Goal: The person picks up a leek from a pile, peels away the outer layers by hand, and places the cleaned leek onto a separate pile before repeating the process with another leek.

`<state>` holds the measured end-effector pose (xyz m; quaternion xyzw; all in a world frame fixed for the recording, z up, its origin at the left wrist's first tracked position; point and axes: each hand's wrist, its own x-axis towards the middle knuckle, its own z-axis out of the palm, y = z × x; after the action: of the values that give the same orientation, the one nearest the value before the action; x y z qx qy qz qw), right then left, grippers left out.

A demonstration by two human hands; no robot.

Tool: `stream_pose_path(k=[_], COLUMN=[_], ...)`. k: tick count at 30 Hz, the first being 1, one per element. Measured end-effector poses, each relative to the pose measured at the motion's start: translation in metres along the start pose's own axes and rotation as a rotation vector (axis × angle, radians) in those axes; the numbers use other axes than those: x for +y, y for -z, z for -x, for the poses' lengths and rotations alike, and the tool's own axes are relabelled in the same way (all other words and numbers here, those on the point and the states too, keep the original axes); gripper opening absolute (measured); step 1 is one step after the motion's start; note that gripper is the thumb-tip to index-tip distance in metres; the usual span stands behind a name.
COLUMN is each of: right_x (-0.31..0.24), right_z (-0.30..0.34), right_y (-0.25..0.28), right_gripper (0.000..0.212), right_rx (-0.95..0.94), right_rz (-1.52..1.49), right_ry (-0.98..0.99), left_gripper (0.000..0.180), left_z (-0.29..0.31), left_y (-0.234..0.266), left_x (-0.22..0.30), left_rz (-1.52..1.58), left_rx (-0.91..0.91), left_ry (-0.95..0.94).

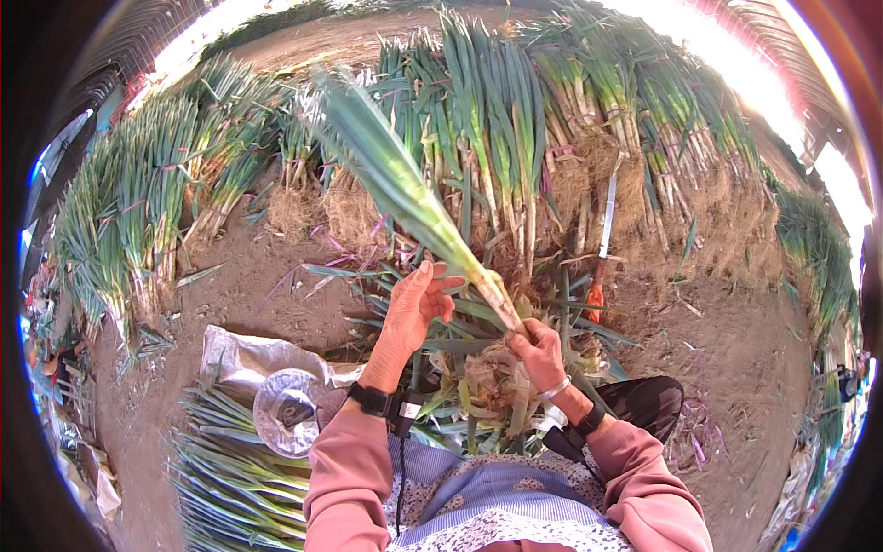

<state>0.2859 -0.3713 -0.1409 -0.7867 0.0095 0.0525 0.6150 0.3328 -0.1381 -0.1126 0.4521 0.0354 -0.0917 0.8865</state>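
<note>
My right hand (pixel 541 354) is closed around the pale lower stalk of a leek (pixel 414 198). The leek slants up and away to the left, its green leaves fanned and a little blurred at the tips. Beside the stalk, my left hand (pixel 418 299) is raised with its fingers apart and holds nothing. Below the hands, between my knees, lies a heap of stripped leaves and dry brown peelings (pixel 492 377). Trimmed leeks (pixel 235 478) lie in a pile at my lower left.
Tied leek bundles (pixel 497 138) with shaggy roots stand in a row ahead, more bundles (pixel 152 212) at left. A long blade with an orange handle (pixel 596 299) leans ahead right. A whitish sack (pixel 248 354) and a round see-through thing (pixel 283 414) lie left. Bare soil (pixel 727 368) is on the right.
</note>
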Motion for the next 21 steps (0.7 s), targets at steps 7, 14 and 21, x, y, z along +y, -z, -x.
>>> stream_pose_path(k=[7,14,21], right_x=[-0.004,-0.006,-0.011], right_z=[0.010,0.011,0.009], right_y=[-0.025,-0.035,-0.038], right_gripper=[0.028,0.028,0.031], right_rx=[-0.026,-0.070,0.000], right_rz=[0.211,0.200,0.275], right_ry=[0.207,0.210,0.321], left_gripper=[0.025,0.029,0.035], left_z=[0.010,0.019,0.014], left_y=[0.029,0.028,0.039], left_x=[0.006,0.013,0.012], left_rz=[0.262,0.289,0.205], left_rx=[0.109,0.050,0.021], left_ry=[-0.127,-0.138,-0.124])
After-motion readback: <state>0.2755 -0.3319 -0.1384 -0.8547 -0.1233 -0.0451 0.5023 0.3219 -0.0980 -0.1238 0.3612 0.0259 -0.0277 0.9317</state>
